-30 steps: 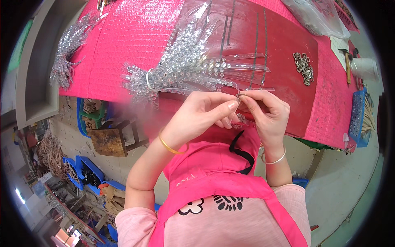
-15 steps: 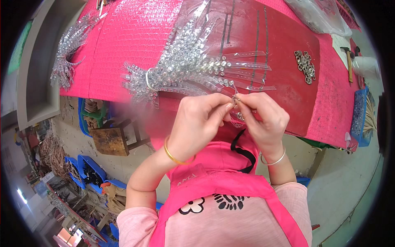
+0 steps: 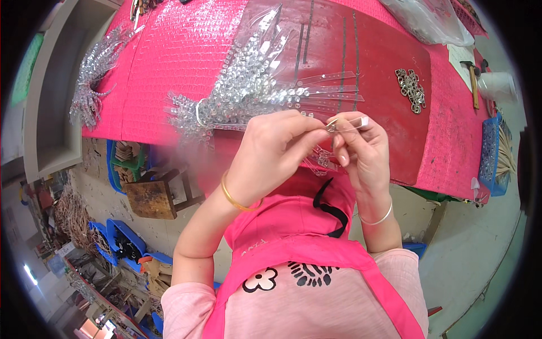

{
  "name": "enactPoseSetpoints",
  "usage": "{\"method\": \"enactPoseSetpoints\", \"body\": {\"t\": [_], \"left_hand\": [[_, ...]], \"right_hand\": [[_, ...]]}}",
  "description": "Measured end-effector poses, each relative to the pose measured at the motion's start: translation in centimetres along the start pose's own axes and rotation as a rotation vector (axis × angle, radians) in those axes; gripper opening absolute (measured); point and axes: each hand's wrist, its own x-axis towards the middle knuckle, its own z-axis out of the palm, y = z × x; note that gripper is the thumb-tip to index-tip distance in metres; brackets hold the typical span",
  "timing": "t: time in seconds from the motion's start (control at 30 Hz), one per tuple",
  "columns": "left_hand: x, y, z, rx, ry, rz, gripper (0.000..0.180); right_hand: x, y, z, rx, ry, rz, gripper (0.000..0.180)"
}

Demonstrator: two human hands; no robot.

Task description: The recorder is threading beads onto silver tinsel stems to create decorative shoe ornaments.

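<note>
My left hand (image 3: 274, 144) and my right hand (image 3: 366, 152) meet over the table's near edge. Thumb and finger of the left pinch a small metal buckle (image 3: 332, 125). My right fingers close on a narrow clear plastic strap (image 3: 354, 123) beside it; how strap and buckle join is too small to make out. Just beyond my hands lies a bundle of clear straps studded with round rhinestones (image 3: 243, 85), tied by a white band (image 3: 199, 113). Several straps with buckles (image 3: 323, 158) hang below my fingers, partly hidden.
A heap of metal buckles (image 3: 411, 90) lies on the dark red mat (image 3: 389, 141). Another studded bundle (image 3: 87, 90) is at the far left on the pink cover (image 3: 164, 68). A hammer (image 3: 473, 85), a clear plastic bag (image 3: 432, 22) and a blue basket (image 3: 492, 155) are on the right.
My right hand has turned and its fingers have shifted along the strap, whose end now sticks out by them. The left hand stays in its pinch. The whole view has shifted slightly.
</note>
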Motion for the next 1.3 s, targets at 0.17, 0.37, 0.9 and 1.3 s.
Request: {"method": "enactPoseSetpoints", "body": {"t": [0.17, 0.37, 0.9, 1.3], "left_hand": [[0.5, -0.5, 0.3, 0.068, 0.085, 0.001, 0.013], [0.4, -0.6, 1.2, -0.008, 0.166, -0.038, 0.010], [-0.7, -2.5, 1.9, 0.263, 0.295, 0.385, 0.013], [-1.2, -3.1, -1.0, 0.351, -0.315, 0.460, 0.012]], "right_hand": [[-0.3, -0.6, 2.5, 0.264, 0.143, -0.023, 0.016], [-0.1, 1.6, 1.1, 0.453, -0.055, -0.030, 0.007], [0.3, 0.7, 0.9, 0.169, -0.071, 0.152, 0.009], [0.5, -2.1, -4.2, -1.143, 0.451, -0.230, 0.009]]}}
